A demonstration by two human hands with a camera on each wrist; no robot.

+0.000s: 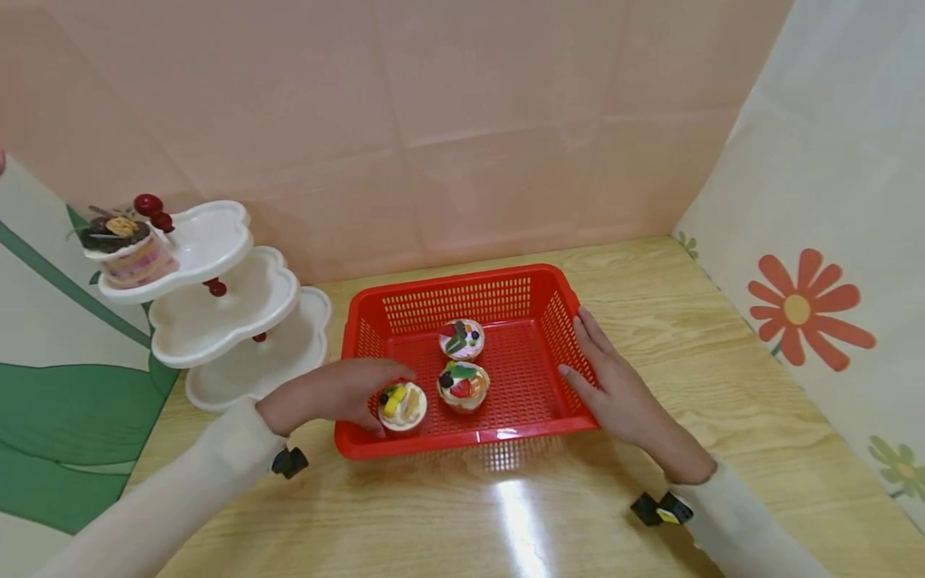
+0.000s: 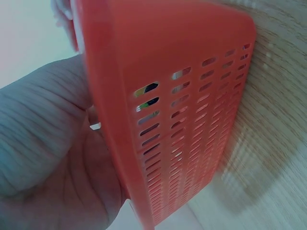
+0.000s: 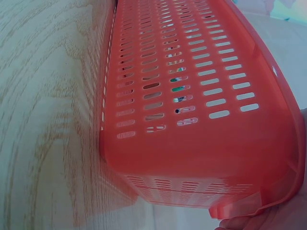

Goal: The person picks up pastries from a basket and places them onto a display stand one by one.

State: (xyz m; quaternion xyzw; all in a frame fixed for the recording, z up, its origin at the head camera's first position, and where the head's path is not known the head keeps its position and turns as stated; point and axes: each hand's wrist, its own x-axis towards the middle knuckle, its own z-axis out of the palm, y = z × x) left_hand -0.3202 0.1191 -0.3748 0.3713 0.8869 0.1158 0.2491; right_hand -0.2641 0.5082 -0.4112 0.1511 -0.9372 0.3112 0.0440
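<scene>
1. Head view: My left hand (image 1: 340,392) reaches over the left side of the red basket (image 1: 462,440), with my fingers and thumb bent partway around the left cupcake (image 1: 402,408); I cannot tell whether they pinch it. That cupcake sits in the basket's front left corner. The middle cupcake (image 1: 464,387) is just to its right, and the far cupcake (image 1: 461,339) lies right behind the middle one. My right hand (image 1: 614,389) holds the basket's right rim, thumb inside and fingers outside, nearly closed on the wall. The basket rests on the table (image 1: 433,514). Left of it is a three-tier stand (image 1: 209,241) with a cake (image 1: 133,253) on top.

2. Left wrist view: My palm is beside the rim, outside the slotted wall. My fingertips are mostly hidden, and bits of colour show through the slots.

3. Right wrist view: Part of my right hand shows at the rim, lower right; the rest is out of sight.
</scene>
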